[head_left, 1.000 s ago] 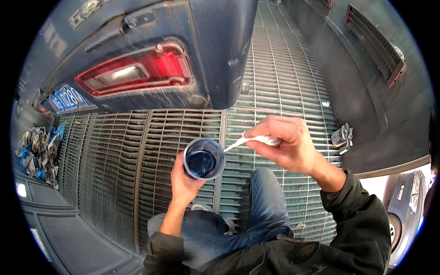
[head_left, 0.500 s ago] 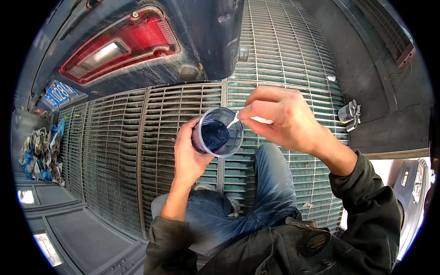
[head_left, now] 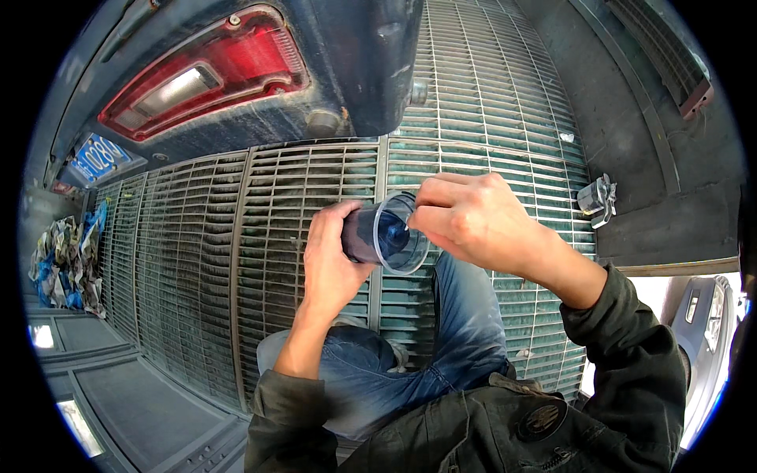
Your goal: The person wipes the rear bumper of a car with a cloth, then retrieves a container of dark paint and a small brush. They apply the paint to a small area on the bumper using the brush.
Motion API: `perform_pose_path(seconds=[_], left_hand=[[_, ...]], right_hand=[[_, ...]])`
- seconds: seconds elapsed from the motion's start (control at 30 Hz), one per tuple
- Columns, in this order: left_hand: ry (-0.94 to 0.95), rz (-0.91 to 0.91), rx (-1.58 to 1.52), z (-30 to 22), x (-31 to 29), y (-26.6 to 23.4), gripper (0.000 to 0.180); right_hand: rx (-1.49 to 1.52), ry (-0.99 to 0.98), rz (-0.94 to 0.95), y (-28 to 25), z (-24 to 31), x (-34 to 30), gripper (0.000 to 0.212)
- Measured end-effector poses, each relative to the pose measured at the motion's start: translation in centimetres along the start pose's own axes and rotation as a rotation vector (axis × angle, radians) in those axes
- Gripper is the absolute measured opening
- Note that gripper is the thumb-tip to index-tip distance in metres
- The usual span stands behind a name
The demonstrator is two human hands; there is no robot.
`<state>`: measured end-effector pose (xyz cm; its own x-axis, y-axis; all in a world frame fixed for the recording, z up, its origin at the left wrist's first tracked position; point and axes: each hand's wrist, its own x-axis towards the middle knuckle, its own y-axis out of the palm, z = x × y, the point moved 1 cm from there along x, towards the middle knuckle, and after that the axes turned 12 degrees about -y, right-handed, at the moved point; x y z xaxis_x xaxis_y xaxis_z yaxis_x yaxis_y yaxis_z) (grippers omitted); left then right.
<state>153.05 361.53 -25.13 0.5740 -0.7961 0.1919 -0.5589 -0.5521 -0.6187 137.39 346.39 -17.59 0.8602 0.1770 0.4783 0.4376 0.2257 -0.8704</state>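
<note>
My left hand (head_left: 331,256) is wrapped round the side of a clear plastic cup (head_left: 363,236), which tilts with its mouth toward the right. Dark blue paint (head_left: 392,235) lies inside it and coats part of the inner wall. At the cup's rim my right hand (head_left: 469,217) is closed in a pinch on a thin white stick (head_left: 407,227). Only a bit of the stick shows; the fingers hide the rest, and its tip is in the cup by the paint.
A dark blue vehicle corner (head_left: 363,63) with a red tail light (head_left: 264,55) stands ahead. Slatted metal grating (head_left: 189,268) forms the floor. Crumpled masking paper (head_left: 67,264) lies far left, a small silver metal fitting (head_left: 598,199) is at the right wall, and another vehicle (head_left: 702,323) is lower right.
The cup has tipped further toward the right in my left hand. My right hand has dropped slightly and come closer over the rim, covering most of the stick.
</note>
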Motion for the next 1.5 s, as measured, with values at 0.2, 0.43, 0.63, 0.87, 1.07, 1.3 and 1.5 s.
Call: perform_pose_path(seconds=[0.2, 0.43, 0.63, 0.87, 1.07, 1.3, 1.5], left_hand=[[-0.126, 0.035, -0.076, 0.2, -0.4, -0.2, 0.075], [-0.138, 0.036, -0.164, 1.1, 0.1, 0.0, 0.072], [-0.155, 0.03, -0.269, 1.3, 0.1, -0.3, 0.069], [-0.184, 0.04, -0.353, 2.8, 0.2, 0.1, 0.066], [-0.166, 0.075, -0.399, 2.2, 0.3, -0.2, 0.066], [-0.176, 0.079, -0.428, 2.3, 0.4, -0.2, 0.068], [-0.151, 0.091, -0.426, 1.8, 0.3, -0.5, 0.07]], right_hand=[[0.253, 0.183, -0.156, -0.9, -0.6, -0.7, 0.009], [0.422, 0.373, -0.248, -1.5, -1.3, -1.2, 0.012], [0.504, 0.555, -0.579, -2.2, -4.8, -1.1, 0.018], [0.569, 0.571, -0.768, -1.8, -8.2, 0.3, 0.016], [0.673, 0.537, -0.811, -0.8, -8.6, 1.6, 0.013], [0.654, 0.518, -0.793, -0.2, -9.2, 1.8, 0.014], [0.619, 0.537, -0.809, -0.2, -9.2, 2.0, 0.015]])
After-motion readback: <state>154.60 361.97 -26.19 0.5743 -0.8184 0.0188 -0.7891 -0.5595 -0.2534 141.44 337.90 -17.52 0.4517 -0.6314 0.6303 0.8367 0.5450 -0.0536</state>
